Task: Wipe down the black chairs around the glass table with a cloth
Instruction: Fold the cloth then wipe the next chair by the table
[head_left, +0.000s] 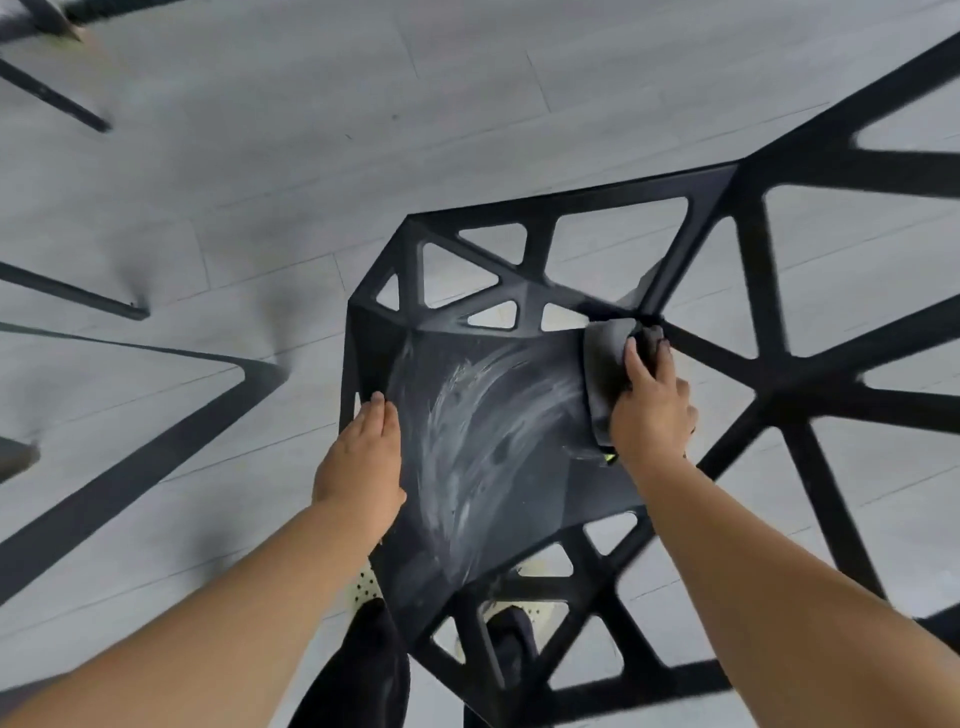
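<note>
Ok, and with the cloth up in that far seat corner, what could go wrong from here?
1. The white streaks across the chair seat may just smear, since the grey cloth is bunched under the right hand.
2. The cloth lies beside the triangular cut-outs and could snag there.
3. The left hand rests flat on the seat edge; a hard stroke might shift the seat.

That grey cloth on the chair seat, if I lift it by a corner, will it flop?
Probably yes: the cloth folds and bunches under the right hand. It looks thin, so likely light. Smeared streaks on the chair seat suggest it is damp, so it may cling slightly.
</note>
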